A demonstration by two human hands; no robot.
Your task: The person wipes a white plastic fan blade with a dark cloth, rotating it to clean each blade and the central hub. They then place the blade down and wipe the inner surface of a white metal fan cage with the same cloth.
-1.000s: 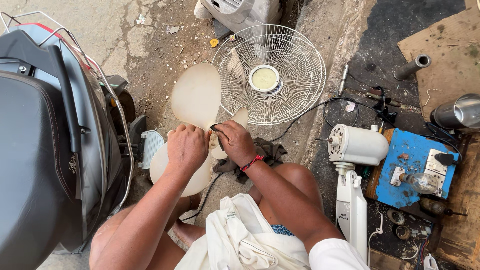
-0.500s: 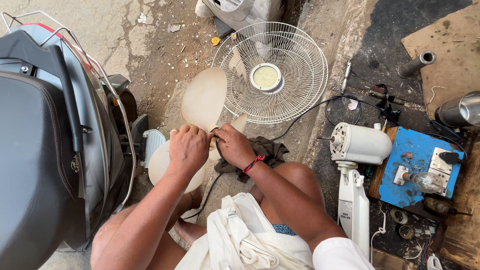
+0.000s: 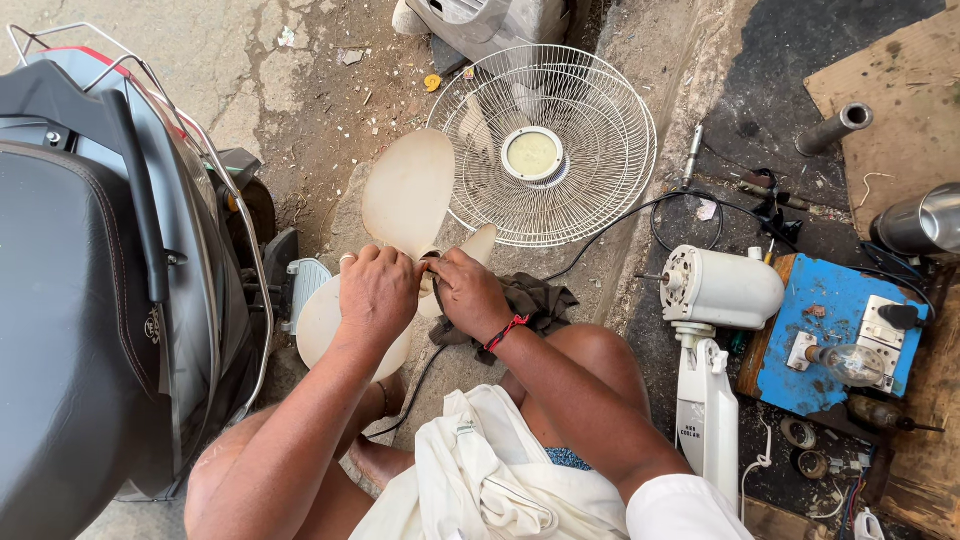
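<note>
Hands, left hand [image 3: 378,292] and right hand [image 3: 468,293], both closed around fan blade [image 3: 408,205] hub; grip evenly, guard [image 3: 545,145] at 1 o'clock.

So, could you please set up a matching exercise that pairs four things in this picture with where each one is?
Things:
1. fan blade
2. wire fan guard
3. white fan motor
4. dark rag

Places:
A. lying flat on the ground beyond the hands
B. on the ground just right of the right hand
C. gripped at its hub by the left hand and the right hand
D. beside the blue board

Pairs: 1-C, 2-A, 3-D, 4-B
</note>
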